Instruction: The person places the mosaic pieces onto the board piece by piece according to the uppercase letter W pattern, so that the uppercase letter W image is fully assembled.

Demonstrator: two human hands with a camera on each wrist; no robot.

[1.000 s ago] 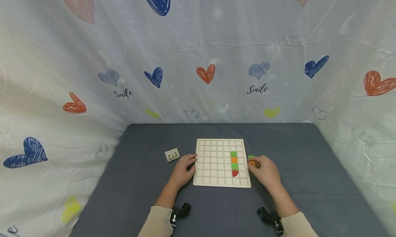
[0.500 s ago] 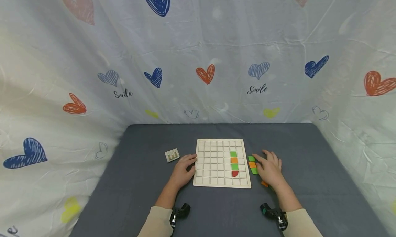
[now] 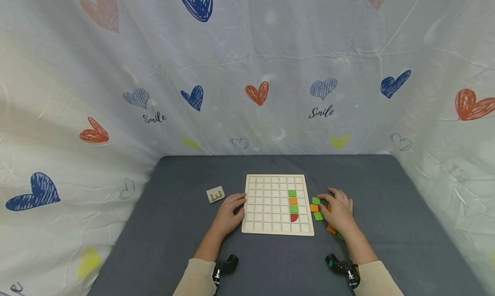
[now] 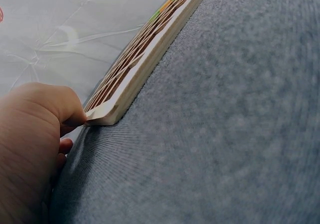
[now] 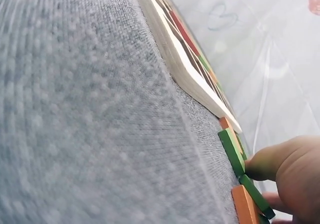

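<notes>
A pale wooden grid board (image 3: 270, 197) lies on the table. In its right part a column of tiles holds a green square, an orange square (image 3: 292, 200), another green square and a red rounded piece (image 3: 294, 218). My left hand (image 3: 229, 214) rests at the board's left edge, thumb and fingertips touching it. Right of the board my right hand (image 3: 337, 212) reaches over loose tiles, fingers spread. Near its fingertips lie a green tile (image 3: 316, 200), an orange tile (image 3: 314, 208) and another green tile (image 3: 319, 216). In the right wrist view the thumb touches or nearly touches a green tile (image 5: 231, 151).
A small gridded card (image 3: 215, 194) lies left of the board. Another orange tile (image 3: 331, 229) and a green one (image 3: 339, 235) sit beside the right wrist, partly hidden. Behind the dark table (image 3: 278, 261) hangs a white curtain (image 3: 286, 72) with printed hearts.
My right hand has drawn back rightward from the board's edge and its fingers have spread, uncovering loose tiles. Those near its fingertips have shifted slightly. The left hand stays put.
</notes>
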